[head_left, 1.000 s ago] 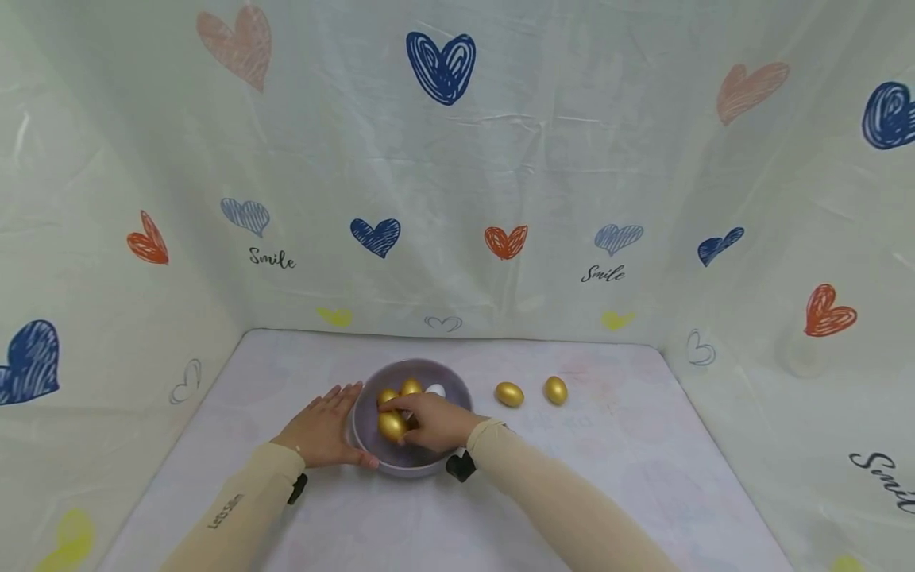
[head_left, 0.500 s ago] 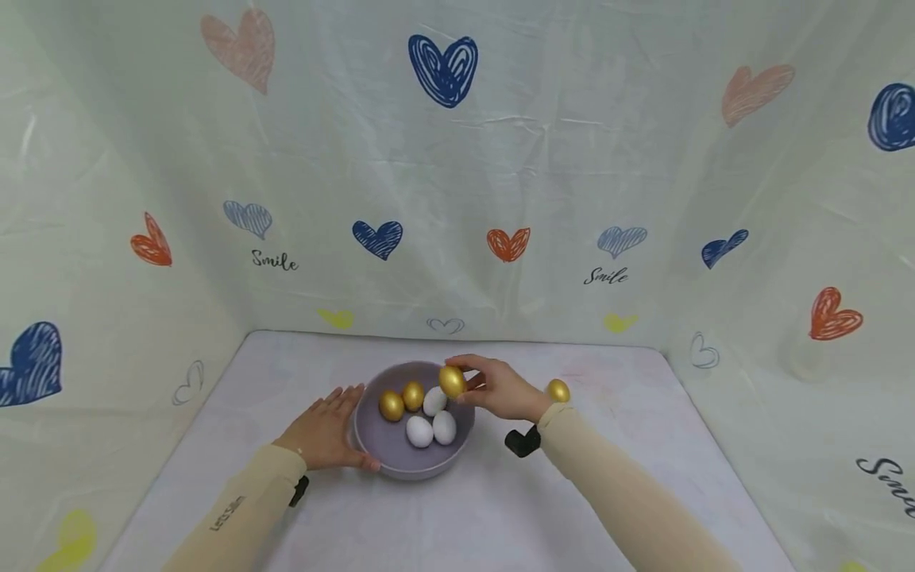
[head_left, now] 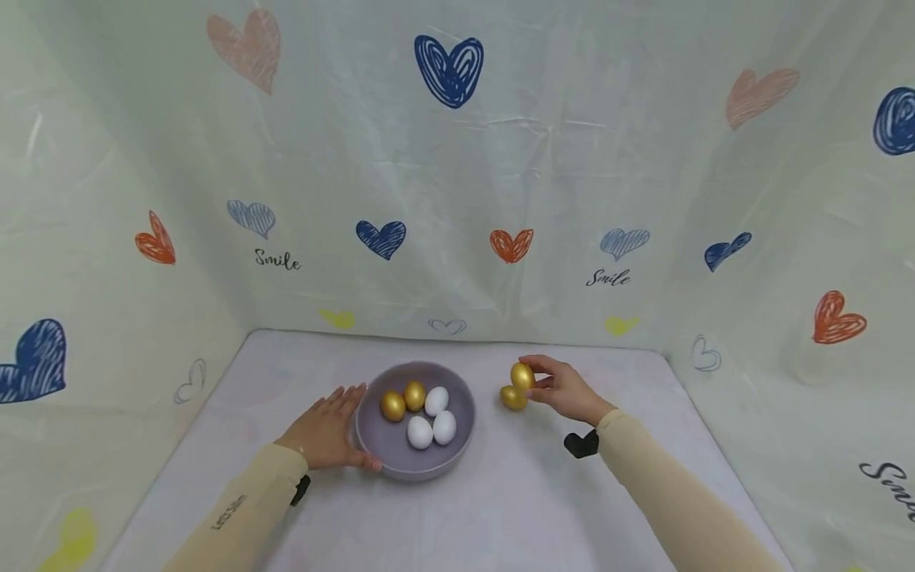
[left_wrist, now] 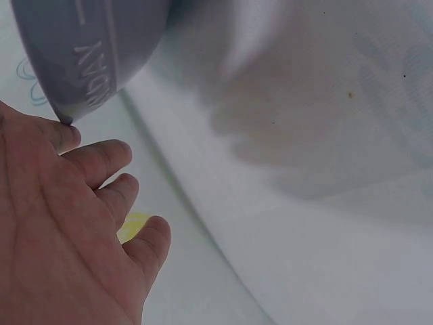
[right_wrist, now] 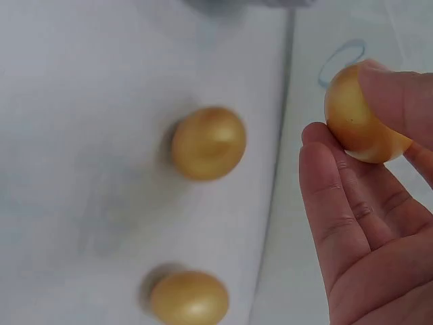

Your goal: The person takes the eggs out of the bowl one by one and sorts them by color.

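A grey bowl sits on the table with two gold eggs and three white eggs inside. My left hand rests flat against the bowl's left side with straight fingers; in the left wrist view this hand touches the bowl wall. My right hand pinches a gold egg just above another gold egg lying on the table. In the right wrist view the held egg sits between thumb and fingers, with two loose gold eggs on the table beside it.
A heart-printed curtain walls the table on the back, left and right. The white tabletop stretches in front of the bowl.
My right hand lifted a gold egg out of the bowl and carried it right, down to the gold eggs on the table. The left hand stayed on the bowl.
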### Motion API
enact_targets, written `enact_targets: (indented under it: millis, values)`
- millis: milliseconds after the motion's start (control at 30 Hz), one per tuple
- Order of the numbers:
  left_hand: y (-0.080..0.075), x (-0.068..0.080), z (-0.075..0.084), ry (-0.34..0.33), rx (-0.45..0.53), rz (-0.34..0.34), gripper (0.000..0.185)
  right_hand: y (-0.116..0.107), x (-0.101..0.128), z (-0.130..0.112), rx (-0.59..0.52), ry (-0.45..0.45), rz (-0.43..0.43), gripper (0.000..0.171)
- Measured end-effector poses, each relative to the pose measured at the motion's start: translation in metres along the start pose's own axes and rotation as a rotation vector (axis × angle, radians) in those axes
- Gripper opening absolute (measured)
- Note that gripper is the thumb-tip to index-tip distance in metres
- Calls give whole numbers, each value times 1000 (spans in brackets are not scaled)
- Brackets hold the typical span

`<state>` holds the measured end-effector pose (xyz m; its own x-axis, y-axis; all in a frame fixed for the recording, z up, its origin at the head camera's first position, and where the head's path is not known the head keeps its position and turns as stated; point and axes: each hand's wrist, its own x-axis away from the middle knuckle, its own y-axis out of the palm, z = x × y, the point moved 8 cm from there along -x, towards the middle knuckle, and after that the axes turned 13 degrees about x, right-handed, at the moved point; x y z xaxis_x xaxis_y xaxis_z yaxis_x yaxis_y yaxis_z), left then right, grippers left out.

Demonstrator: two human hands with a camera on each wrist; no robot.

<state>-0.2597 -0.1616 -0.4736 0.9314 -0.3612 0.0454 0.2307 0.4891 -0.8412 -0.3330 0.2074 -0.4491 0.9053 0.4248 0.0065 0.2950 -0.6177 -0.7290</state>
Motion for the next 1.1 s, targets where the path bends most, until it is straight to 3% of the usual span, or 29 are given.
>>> enact_targets:
  millis: [500, 1100]
  values:
    - [0, -2, -2, 2, -14, 8, 141, -48, 30, 71, 108, 146, 134, 60]
    - [1, -1, -3, -7, 0, 2, 141, -42, 43, 119, 147, 282, 139, 60]
